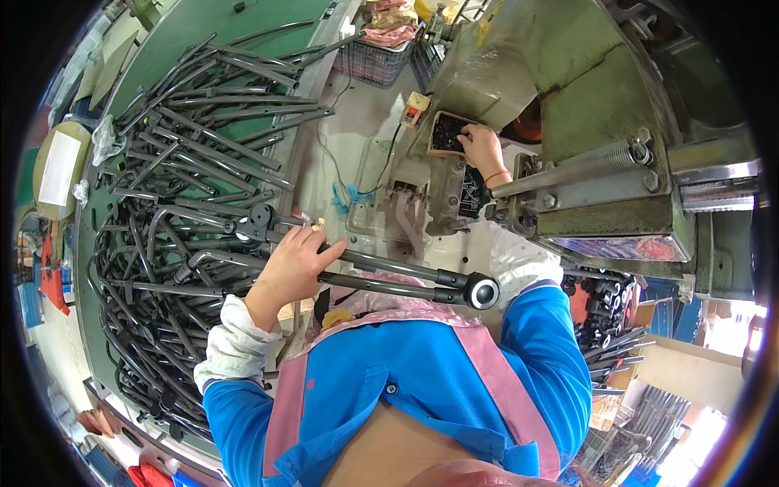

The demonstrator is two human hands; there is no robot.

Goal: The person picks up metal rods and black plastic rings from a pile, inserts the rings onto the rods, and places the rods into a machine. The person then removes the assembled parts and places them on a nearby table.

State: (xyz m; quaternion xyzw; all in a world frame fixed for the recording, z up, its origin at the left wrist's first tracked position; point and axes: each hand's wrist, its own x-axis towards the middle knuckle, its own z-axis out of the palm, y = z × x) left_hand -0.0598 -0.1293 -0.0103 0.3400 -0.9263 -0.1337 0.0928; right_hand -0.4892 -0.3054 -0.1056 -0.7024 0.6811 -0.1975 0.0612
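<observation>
My left hand (294, 266) is closed over a black tubular frame (398, 276) that lies across in front of my body. Two bent tubes of the frame meet at a round joint (481, 291) with a pale ring at its right end, and a black hinge piece (261, 219) sits by its left end. Farther off, my right hand (482, 151) reaches into a small box (439, 152) of small dark parts. Its fingertips are drawn together among those parts; whether they pinch one is too small to tell.
Bent black tubes (219, 130) lie heaped on a green table (162, 57) at the left. A big green machine (584, 89) with a spring rod (576, 168) stands close to my right arm. Behind are a dark plastic crate (375, 63) and a red-and-white switch box (415, 109) on a cable.
</observation>
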